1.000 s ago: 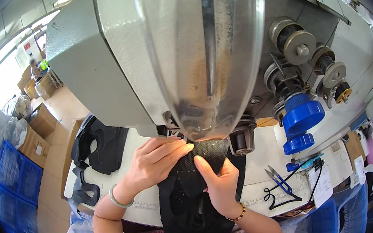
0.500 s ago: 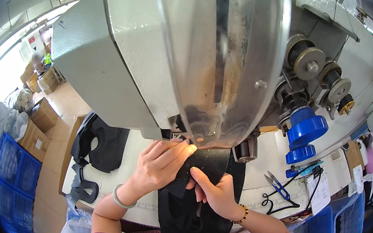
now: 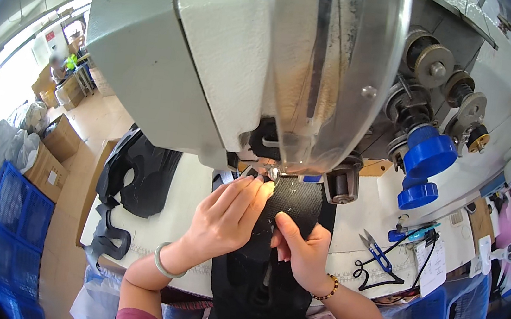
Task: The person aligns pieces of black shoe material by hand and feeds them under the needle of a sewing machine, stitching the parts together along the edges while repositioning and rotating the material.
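A black piece of textured fabric (image 3: 298, 204) lies under the needle area of a grey sewing machine (image 3: 146, 63). My left hand (image 3: 229, 215) has its fingers pressed together on the fabric's left edge, close to the presser foot; the fingertips are lit by the machine's lamp. With thumb on top and fingers curled beneath, my right hand (image 3: 301, 254) pinches the fabric's near edge. Below both hands a larger black panel (image 3: 263, 278) hangs over the table's front edge toward me. The clear plastic guard (image 3: 338, 106) partly covers the machine's front.
Cut black pieces (image 3: 139, 174) are stacked left on the white table (image 3: 190, 279). Blue-handled thread snips (image 3: 378, 251) and a paper slip (image 3: 433, 267) lie at the right. Blue knobs (image 3: 429, 156) jut from the machine. Blue crates (image 3: 20, 207) and cartons stand on the floor left.
The view has shifted, so the machine sits higher and further right and more of the needle area shows. Both hands keep their hold, and more of the textured fabric is visible between them.
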Demonstrator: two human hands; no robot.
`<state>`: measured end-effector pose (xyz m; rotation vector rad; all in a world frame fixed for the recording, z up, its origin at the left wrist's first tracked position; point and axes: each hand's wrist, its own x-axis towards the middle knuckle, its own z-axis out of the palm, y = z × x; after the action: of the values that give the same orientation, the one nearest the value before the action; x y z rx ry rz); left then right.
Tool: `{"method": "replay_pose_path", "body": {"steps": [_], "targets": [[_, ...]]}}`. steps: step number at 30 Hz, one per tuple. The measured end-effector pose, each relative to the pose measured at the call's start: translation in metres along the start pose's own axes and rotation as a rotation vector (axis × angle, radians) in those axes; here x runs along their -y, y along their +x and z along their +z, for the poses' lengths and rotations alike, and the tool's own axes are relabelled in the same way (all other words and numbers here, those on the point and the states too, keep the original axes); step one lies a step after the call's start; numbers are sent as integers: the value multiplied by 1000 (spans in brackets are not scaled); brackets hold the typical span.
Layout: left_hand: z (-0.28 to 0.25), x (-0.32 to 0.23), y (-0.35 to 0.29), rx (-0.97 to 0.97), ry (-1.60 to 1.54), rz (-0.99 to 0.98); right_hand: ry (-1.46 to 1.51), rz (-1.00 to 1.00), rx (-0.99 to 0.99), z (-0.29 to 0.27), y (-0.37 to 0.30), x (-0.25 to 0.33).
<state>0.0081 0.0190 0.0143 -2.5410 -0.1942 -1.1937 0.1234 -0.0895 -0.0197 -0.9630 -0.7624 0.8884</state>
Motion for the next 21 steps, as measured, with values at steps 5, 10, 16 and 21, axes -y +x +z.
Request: {"method": "replay_pose_path", "body": {"steps": [5, 10, 16, 21], "targets": [[-10, 6, 0, 73, -97, 24, -13, 8, -13, -7, -1, 2], [-9, 25, -7, 65, -361, -102, 25, 46, -18, -13, 4, 5], [3, 27, -13, -68, -299, 22, 67, 84, -40, -20, 12, 8], [6, 28, -13, -107, -252, 98, 106, 167, 20, -33, 11, 14]]}}
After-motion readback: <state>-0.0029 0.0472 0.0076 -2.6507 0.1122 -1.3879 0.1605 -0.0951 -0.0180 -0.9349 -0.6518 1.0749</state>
